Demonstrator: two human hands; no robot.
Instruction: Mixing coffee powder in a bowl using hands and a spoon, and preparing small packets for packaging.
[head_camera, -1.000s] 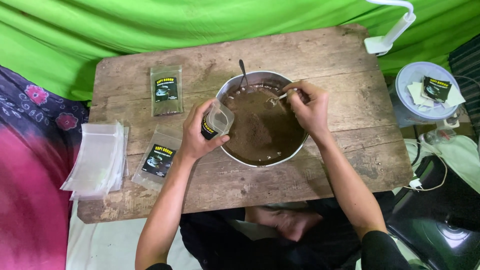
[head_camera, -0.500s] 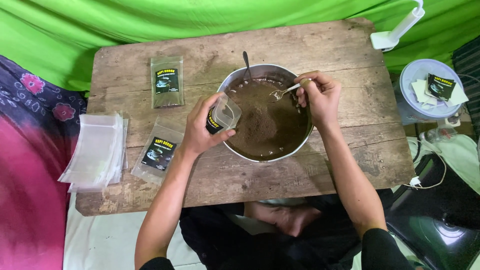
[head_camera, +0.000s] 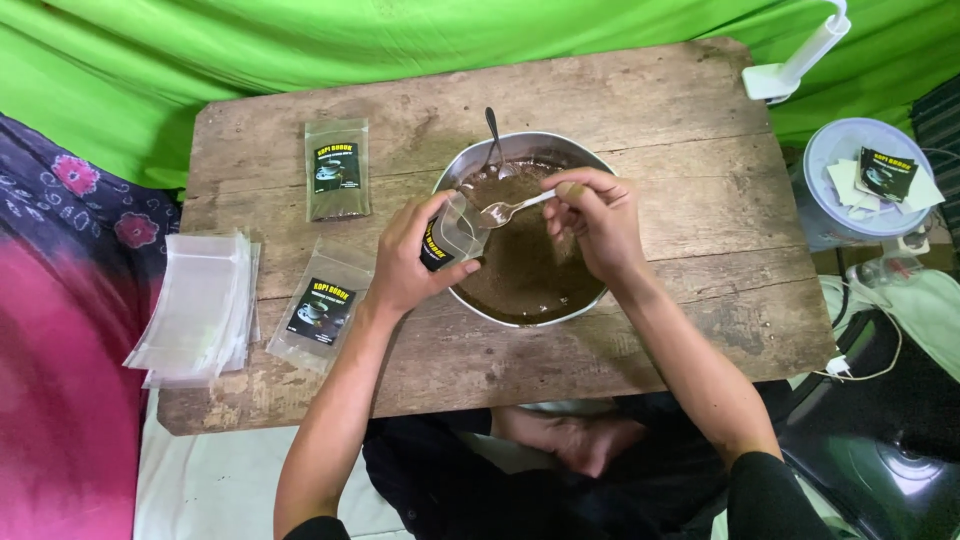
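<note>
Spoon (head_camera: 510, 209) lifted out of the powder since the earlier frame, now level at pouch (head_camera: 452, 232) mouth. Right hand (head_camera: 592, 222) pinching spoon handle; left hand (head_camera: 412, 262) gripping pouch over bowl (head_camera: 590, 300) rim. Pouch probably light, limp, slippery: best held by side edges.

Left hand (head_camera: 410, 262): forearm bare, reached forward from lower left, fingers curled in a grip, thumb extended rightward. Right hand (head_camera: 592, 222): forearm bare, dark sleeve at elbow, angled in from lower right, fingertips pinched together, knuckles upward.
</note>
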